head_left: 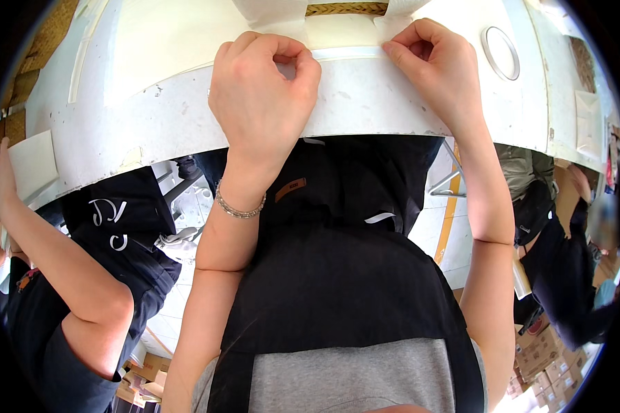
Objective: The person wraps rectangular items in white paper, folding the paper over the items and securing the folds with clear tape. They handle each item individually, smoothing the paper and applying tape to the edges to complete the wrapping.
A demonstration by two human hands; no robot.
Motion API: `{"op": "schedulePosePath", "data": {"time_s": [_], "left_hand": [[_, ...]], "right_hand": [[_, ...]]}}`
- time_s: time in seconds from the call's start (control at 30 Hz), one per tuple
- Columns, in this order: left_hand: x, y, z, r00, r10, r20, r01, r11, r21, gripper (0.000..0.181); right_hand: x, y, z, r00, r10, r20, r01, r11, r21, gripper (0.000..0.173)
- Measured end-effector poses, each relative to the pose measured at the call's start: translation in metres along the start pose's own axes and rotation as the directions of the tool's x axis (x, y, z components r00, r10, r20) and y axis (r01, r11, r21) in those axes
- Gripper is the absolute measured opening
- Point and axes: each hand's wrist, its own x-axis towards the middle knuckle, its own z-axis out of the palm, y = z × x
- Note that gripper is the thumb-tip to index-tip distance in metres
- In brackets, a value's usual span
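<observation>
A narrow white strip (347,52), apparently tape, runs along the near edge of a cream sheet (341,31) on the white table. My left hand (266,77) pinches between thumb and fingertips at the strip's left end. At its right end, my right hand (436,62) has thumb and forefinger pressed together. White paper flaps (276,13) lie just beyond my hands, and a braided straw-coloured band (347,9) shows between them. To the right of my right hand rests a thin ring-shaped roll (500,53), probably tape. My fingers hide the strip's two ends.
The table's front edge (372,135) runs close to my body. At left, a co-worker's hand (1,175) is by a cream card (33,160). Another person (563,273) is at the right. Cardboard boxes (542,356) stand on the floor behind.
</observation>
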Motion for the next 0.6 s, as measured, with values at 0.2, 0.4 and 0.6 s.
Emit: {"op": "schedulePosePath", "data": {"time_s": [0.2,0.4,0.6], "left_hand": [[0.0,0.001,0.001,1.0,0.003,0.018,-0.004,1.0,0.028,0.005],[0.004,0.004,-0.003,0.992,0.083,0.098,-0.096,0.985,0.146,0.013],[0.005,0.006,-0.007,0.993,0.062,0.1,-0.079,0.982,0.17,0.023]], "right_hand": [[0.0,0.007,-0.002,1.0,-0.002,0.025,0.001,1.0,0.023,0.014],[-0.002,0.007,-0.004,0.996,-0.083,0.039,0.085,0.996,-0.03,0.013],[0.005,-0.011,-0.022,0.95,0.223,0.218,-0.195,0.971,-0.139,0.066]]}}
